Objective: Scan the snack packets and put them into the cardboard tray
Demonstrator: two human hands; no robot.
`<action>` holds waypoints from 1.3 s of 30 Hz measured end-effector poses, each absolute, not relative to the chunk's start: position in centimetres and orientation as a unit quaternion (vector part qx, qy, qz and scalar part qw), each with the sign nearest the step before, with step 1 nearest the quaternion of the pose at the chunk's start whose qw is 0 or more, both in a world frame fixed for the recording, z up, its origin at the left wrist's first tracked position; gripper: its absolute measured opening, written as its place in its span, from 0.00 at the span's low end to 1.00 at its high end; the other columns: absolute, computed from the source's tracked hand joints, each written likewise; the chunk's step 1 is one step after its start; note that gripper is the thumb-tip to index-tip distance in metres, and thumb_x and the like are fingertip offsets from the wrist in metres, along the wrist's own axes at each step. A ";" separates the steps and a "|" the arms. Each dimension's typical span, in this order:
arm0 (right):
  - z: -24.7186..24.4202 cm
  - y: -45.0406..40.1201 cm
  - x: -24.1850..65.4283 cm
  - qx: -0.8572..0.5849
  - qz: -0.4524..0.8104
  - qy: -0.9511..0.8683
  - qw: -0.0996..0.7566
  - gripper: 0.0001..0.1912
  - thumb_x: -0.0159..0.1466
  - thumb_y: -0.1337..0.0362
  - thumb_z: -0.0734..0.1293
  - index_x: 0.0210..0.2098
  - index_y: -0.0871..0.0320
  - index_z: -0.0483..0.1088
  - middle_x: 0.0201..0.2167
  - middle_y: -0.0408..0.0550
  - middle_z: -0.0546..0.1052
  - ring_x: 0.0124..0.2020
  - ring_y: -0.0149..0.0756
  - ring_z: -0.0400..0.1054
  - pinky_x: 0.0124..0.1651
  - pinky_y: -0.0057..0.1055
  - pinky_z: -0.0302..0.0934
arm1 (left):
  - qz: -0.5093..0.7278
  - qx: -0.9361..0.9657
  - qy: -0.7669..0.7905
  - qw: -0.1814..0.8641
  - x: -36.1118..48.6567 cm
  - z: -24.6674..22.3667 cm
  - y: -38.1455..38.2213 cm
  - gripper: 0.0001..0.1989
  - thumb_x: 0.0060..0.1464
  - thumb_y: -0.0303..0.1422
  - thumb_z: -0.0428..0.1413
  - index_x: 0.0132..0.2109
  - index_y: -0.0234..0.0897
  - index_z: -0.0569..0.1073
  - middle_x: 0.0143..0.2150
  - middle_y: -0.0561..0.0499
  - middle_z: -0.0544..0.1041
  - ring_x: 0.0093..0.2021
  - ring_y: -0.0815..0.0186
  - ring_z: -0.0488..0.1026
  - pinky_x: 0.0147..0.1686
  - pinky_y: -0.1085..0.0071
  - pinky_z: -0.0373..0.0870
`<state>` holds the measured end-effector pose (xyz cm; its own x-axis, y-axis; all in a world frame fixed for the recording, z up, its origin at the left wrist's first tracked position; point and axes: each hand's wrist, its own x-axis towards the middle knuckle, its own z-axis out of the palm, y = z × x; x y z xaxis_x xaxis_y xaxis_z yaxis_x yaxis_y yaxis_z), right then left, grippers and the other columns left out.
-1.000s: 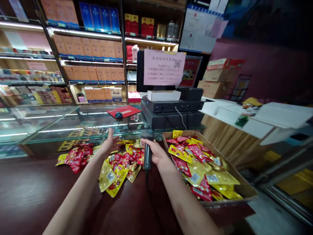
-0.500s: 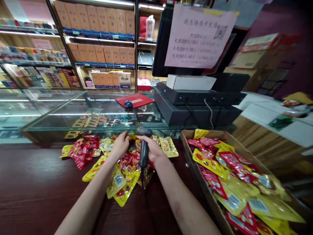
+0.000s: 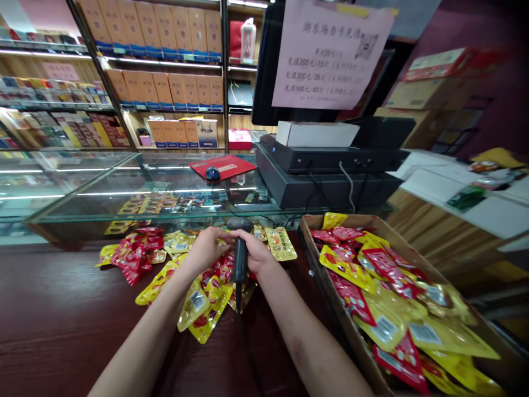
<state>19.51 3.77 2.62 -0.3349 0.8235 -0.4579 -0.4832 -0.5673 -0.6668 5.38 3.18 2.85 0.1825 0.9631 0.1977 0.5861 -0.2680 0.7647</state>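
My right hand (image 3: 258, 255) is wrapped around the dark handle of a barcode scanner (image 3: 239, 264), held upright over a pile of snack packets (image 3: 210, 317). Its cord runs down toward me. My left hand (image 3: 210, 247) is beside the scanner, fingers bent together and pointing right, their tips close to the scanner head. Whatever those fingers pinch is hidden behind the hand. Red and yellow packets lie beneath and around both hands, some with barcodes facing up. More red packets (image 3: 134, 255) are heaped to the left.
An open cardboard box (image 3: 308, 242) full of similar packets stands at the right. Behind the pile is a glass counter (image 3: 103, 190) with a red mat (image 3: 243, 164) and a mouse (image 3: 212, 173). A monitor with a paper notice (image 3: 330, 60) rises above dark cash-register boxes (image 3: 322, 187).
My left hand has moved right, from above the packets to right beside the scanner. The scanner stays in my right hand. The whole view has shifted slightly.
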 end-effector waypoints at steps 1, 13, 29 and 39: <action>2.8 3.4 19.8 -0.404 0.790 -0.214 0.408 0.03 0.53 0.68 0.67 0.26 0.62 0.70 0.17 0.41 0.72 0.18 0.27 0.64 0.25 0.24 0.62 | 0.340 0.717 0.528 0.303 5.4 3.3 3.0 0.04 0.41 0.34 0.62 0.28 0.40 0.79 0.33 0.48 0.78 0.38 0.57 0.72 0.44 0.66 0.65; 2.7 -1.8 23.5 -0.336 0.753 -0.312 0.472 0.14 0.47 0.67 0.69 0.35 0.59 0.73 0.36 0.48 0.78 0.34 0.37 0.74 0.40 0.33 0.68 | 0.373 0.439 0.481 0.661 5.4 1.5 1.3 0.24 0.40 0.42 0.66 0.45 0.35 0.75 0.37 0.46 0.79 0.30 0.64 0.76 0.33 0.65 0.77; 1.9 -5.3 20.4 -0.419 0.726 -0.422 0.345 0.07 0.49 0.63 0.66 0.25 0.60 0.66 0.14 0.38 0.67 0.12 0.25 0.57 0.15 0.23 0.56 | 0.471 0.391 0.529 0.588 4.2 1.4 3.3 0.23 0.34 0.41 0.68 0.39 0.36 0.75 0.31 0.54 0.76 0.18 0.78 0.65 0.19 0.79 0.66; 1.4 -5.7 19.6 -0.436 0.677 -0.464 0.370 0.08 0.52 0.61 0.66 0.27 0.57 0.62 0.10 0.35 0.62 0.09 0.26 0.53 0.13 0.25 0.54 | 0.471 0.398 0.523 0.589 4.3 1.5 3.4 0.25 0.30 0.40 0.69 0.39 0.35 0.76 0.27 0.55 0.75 0.16 0.80 0.60 0.17 0.81 0.58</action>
<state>19.64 -5.66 1.43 -0.3465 0.9047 -0.2477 -0.0960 -0.2969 -0.9501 4.33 3.42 1.47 0.0092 0.9702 -0.2420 -0.1375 0.2409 0.9608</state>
